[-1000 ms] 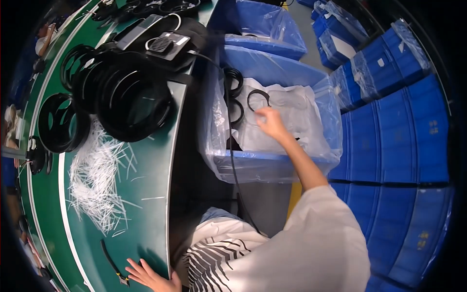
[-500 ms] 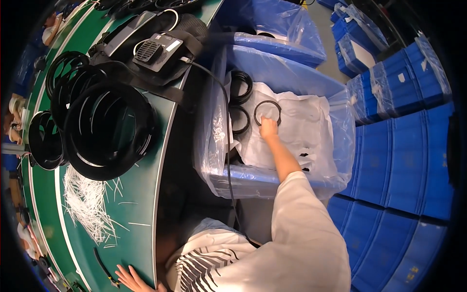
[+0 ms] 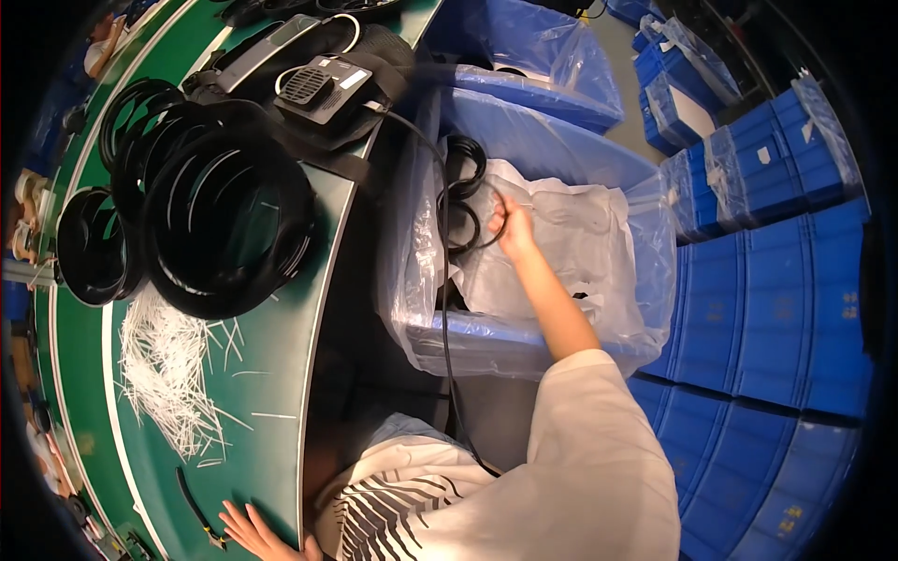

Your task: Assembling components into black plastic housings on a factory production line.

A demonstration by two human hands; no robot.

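Right hand has shifted left toward frame centre, arm outstretched, fingers pinching a black cable coil; left hand flat on tabletop, fingers spread.

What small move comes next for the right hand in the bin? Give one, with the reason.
Probably lift the cable coil clear of the bin. The right hand already reaches into the plastic liner and touches that coil, while the left hand rests flat on the green table.

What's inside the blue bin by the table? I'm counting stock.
Inside the bin: a clear liner, black cable coils, and the right hand on one. The liner hides anything below.
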